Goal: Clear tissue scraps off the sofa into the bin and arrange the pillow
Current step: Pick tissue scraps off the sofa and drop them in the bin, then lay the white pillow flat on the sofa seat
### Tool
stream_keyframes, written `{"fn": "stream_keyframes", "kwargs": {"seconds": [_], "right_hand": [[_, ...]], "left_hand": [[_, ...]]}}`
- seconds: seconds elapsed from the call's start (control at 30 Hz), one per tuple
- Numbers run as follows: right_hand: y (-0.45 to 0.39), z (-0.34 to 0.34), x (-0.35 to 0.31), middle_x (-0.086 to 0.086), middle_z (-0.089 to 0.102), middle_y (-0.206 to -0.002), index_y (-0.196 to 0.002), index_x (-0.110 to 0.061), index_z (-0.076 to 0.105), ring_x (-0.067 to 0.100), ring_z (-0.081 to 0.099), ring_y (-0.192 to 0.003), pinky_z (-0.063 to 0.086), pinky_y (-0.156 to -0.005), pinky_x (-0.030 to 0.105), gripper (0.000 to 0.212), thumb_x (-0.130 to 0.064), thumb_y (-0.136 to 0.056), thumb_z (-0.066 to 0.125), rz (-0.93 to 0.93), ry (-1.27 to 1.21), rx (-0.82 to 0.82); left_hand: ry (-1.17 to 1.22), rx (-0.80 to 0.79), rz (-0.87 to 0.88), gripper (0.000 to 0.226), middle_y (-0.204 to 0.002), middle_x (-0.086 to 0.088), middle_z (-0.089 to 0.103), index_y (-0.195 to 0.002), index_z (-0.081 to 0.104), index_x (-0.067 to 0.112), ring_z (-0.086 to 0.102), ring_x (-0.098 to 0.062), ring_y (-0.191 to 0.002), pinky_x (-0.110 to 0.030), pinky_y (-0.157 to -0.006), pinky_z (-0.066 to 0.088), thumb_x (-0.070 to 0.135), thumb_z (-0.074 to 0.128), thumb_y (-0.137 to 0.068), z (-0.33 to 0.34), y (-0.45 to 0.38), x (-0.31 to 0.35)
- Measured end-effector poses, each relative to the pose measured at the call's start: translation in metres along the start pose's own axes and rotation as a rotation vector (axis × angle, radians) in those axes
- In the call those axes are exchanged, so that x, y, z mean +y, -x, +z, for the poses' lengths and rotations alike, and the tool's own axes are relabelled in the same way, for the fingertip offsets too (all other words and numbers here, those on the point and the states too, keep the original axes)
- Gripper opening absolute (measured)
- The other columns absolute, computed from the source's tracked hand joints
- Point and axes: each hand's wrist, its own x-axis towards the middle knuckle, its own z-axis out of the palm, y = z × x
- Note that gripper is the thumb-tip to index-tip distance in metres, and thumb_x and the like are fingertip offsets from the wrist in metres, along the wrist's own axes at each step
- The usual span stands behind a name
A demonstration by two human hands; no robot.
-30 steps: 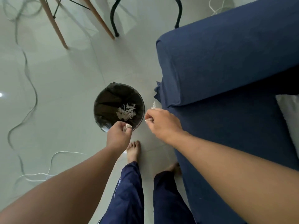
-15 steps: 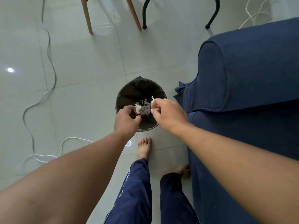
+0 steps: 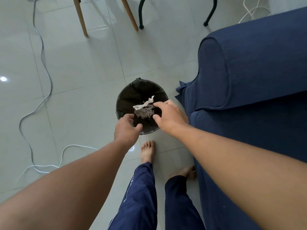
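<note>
Left hand [image 3: 127, 128]: fingers loosely spread, empty, over near rim of bin [image 3: 122, 98]
Right hand [image 3: 167, 116]: fingers parted, gripping nothing; a tissue strip [image 3: 144, 103] just off its fingertips, above the bin mouth
Tissue scraps [image 3: 144, 112]: heaped at bin bottom
Sofa [image 3: 252, 67]: navy, right of bin; visible part bare of scraps
Pillow: out of view; arranging judged outstanding
</note>
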Motion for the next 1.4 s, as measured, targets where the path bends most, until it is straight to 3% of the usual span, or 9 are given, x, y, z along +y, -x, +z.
{"fn": "stream_keyframes", "kwargs": {"seconds": [0.13, 0.3, 0.37, 0.5, 0.6, 0.7, 0.93, 1.2, 1.4], "right_hand": [[0.016, -0.005, 0.025, -0.001, 0.049, -0.14, -0.148, -0.04, 0.045, 0.026, 0.054, -0.124, 0.052, -0.086, 0.041, 0.054, -0.045, -0.097, 0.062, 0.07, 0.019, -0.022], [0.052, -0.016, 0.072, -0.001, 0.044, -0.148, -0.151, -0.038, 0.041, 0.024, 0.049, -0.131, 0.051, -0.091, 0.043, 0.058, -0.049, -0.097, 0.06, 0.19, 0.043, -0.058], [0.068, -0.022, 0.093, -0.001, 0.043, -0.148, -0.152, -0.037, 0.04, 0.023, 0.049, -0.13, 0.052, -0.092, 0.043, 0.059, -0.05, -0.098, 0.059, 0.249, 0.029, -0.056], [0.1, -0.037, 0.135, -0.001, 0.048, -0.142, -0.146, -0.033, 0.045, 0.024, 0.052, -0.125, 0.053, -0.091, 0.045, 0.051, -0.05, -0.099, 0.056, 0.334, 0.004, -0.024], [0.124, -0.047, 0.166, -0.001, 0.044, -0.15, -0.152, -0.035, 0.039, 0.023, 0.049, -0.132, 0.051, -0.095, 0.043, 0.052, -0.049, -0.103, 0.049, 0.408, -0.042, 0.008], [0.148, -0.054, 0.198, 0.001, 0.041, -0.156, -0.154, -0.033, 0.039, 0.024, 0.044, -0.139, 0.046, -0.098, 0.043, 0.051, -0.047, -0.105, 0.043, 0.492, -0.119, 0.064], [0.215, -0.055, 0.275, 0.0, 0.049, -0.148, -0.153, -0.03, 0.041, 0.025, 0.047, -0.133, 0.047, -0.096, 0.042, 0.05, -0.047, -0.106, 0.038, 0.649, -0.22, 0.175], [0.305, -0.054, 0.371, 0.003, 0.048, -0.15, -0.156, -0.024, 0.035, 0.027, 0.047, -0.133, 0.047, -0.096, 0.043, 0.055, -0.046, -0.106, 0.039, 0.823, -0.292, 0.305], [0.359, -0.062, 0.431, 0.004, 0.05, -0.147, -0.158, -0.023, 0.03, 0.027, 0.048, -0.131, 0.048, -0.093, 0.043, 0.057, -0.046, -0.106, 0.038, 0.932, -0.355, 0.392]], "left_hand": [[-0.024, -0.042, 0.02, 0.055, -0.13, -0.003, 0.063, -0.143, 0.052, 0.018, 0.056, -0.014, -0.099, -0.026, -0.081, 0.042, 0.028, 0.07, -0.092, 0.007, 0.008, 0.012], [-0.083, -0.109, 0.077, 0.055, -0.127, 0.0, 0.063, -0.141, 0.054, 0.021, 0.064, -0.016, -0.1, -0.031, -0.086, 0.051, 0.031, 0.071, -0.09, 0.02, 0.026, 0.034], [-0.16, -0.141, 0.124, 0.054, -0.127, 0.001, 0.063, -0.14, 0.055, 0.021, 0.063, -0.015, -0.102, -0.028, -0.084, 0.047, 0.032, 0.07, -0.089, 0.027, 0.034, 0.045], [-0.515, -0.267, 0.372, 0.055, -0.129, 0.0, 0.059, -0.141, 0.052, 0.022, 0.056, -0.021, -0.121, -0.032, -0.092, 0.048, 0.035, 0.065, -0.09, 0.045, 0.05, 0.069], [-0.74, -0.346, 0.556, 0.055, -0.134, 0.0, 0.058, -0.143, 0.049, 0.024, 0.053, -0.024, -0.123, -0.04, -0.097, 0.049, 0.038, 0.062, -0.091, 0.062, 0.064, 0.092], [-0.805, -0.379, 0.66, 0.054, -0.136, 0.002, 0.058, -0.143, 0.049, 0.027, 0.053, -0.022, -0.125, -0.04, -0.1, 0.048, 0.038, 0.06, -0.092, 0.086, 0.081, 0.122], [-0.94, -0.476, 0.844, 0.054, -0.147, 0.003, 0.05, -0.147, 0.045, 0.029, 0.047, -0.025, -0.132, -0.04, -0.103, 0.045, 0.036, 0.056, -0.095, 0.159, 0.125, 0.189], [-1.174, -0.539, 1.182, 0.054, -0.142, 0.003, 0.049, -0.149, 0.041, 0.028, 0.043, -0.024, -0.131, -0.04, -0.106, 0.04, 0.039, 0.055, -0.098, 0.246, 0.189, 0.252], [-1.201, -0.518, 1.327, 0.056, -0.142, 0.002, 0.051, -0.15, 0.041, 0.024, 0.046, -0.022, -0.128, -0.039, -0.106, 0.04, 0.036, 0.057, -0.098, 0.302, 0.245, 0.298]]}}
